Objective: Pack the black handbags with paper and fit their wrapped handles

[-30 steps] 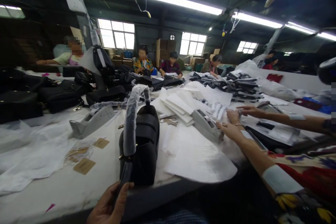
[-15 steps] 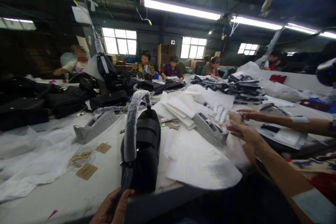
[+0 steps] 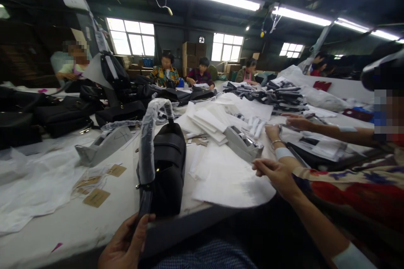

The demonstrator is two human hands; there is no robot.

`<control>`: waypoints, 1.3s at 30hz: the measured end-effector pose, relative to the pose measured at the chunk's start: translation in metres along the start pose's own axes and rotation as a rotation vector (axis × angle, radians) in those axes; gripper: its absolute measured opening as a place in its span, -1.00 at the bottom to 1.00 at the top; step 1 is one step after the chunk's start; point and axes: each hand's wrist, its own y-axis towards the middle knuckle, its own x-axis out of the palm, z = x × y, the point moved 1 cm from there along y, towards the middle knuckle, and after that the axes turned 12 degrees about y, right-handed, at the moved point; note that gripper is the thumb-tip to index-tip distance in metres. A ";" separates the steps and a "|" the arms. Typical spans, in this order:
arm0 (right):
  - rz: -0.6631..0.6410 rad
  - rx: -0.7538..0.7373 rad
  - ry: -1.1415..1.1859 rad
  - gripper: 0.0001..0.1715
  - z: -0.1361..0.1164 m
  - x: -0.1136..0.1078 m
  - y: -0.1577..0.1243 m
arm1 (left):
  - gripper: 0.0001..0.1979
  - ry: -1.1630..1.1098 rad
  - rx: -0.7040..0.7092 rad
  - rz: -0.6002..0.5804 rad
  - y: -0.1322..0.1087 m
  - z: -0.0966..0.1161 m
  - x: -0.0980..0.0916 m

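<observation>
A black handbag point(image 3: 168, 168) stands at the table's front edge. Translucent wrapping point(image 3: 147, 147) covers its raised handle. My left hand point(image 3: 126, 239) grips the dark lower end of the handle strap point(image 3: 145, 204), thumb on top. Beyond the bag to the right, my right hand point(image 3: 274, 174) hovers over the white sheets, just in front of a grey tape dispenser point(image 3: 241, 143). Its thumb and fingers are pinched; whatever lies between them is too small to make out. A pale patch point(image 3: 353, 256) is on my right forearm.
Brown tags point(image 3: 96, 197) and a second tape dispenser point(image 3: 104, 145) lie left of the bag. White sheets point(image 3: 232, 176) spread on its right. A co-worker's hands point(image 3: 274, 134) work close by at right. Black bags point(image 3: 63, 113) crowd the left; several people sit across the table.
My right hand has gone from outstretched fingers beside the dispenser to a pinch, nearer me. The co-worker's hands have separated. My left hand keeps its hold on the strap; the view has shifted.
</observation>
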 end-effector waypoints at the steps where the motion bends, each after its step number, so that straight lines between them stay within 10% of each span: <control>1: -0.079 -0.035 0.014 -0.55 -0.012 0.016 -0.010 | -0.39 -0.014 -0.004 0.005 -0.001 0.001 0.001; 11: -0.804 0.040 0.333 -0.71 -0.059 0.173 -0.092 | -0.49 -0.108 0.039 0.006 -0.012 0.016 0.004; 18: -0.848 0.004 0.292 -0.69 -0.065 0.239 -0.111 | -0.61 -0.111 0.138 -0.024 -0.013 0.020 0.003; 29: -0.657 -0.080 0.012 -0.58 -0.060 0.261 -0.099 | -0.68 -0.125 0.180 -0.039 -0.015 0.022 0.000; 39: -0.843 0.158 0.294 -0.68 -0.031 0.251 -0.099 | -0.64 -0.529 -0.212 -0.390 -0.023 0.025 -0.003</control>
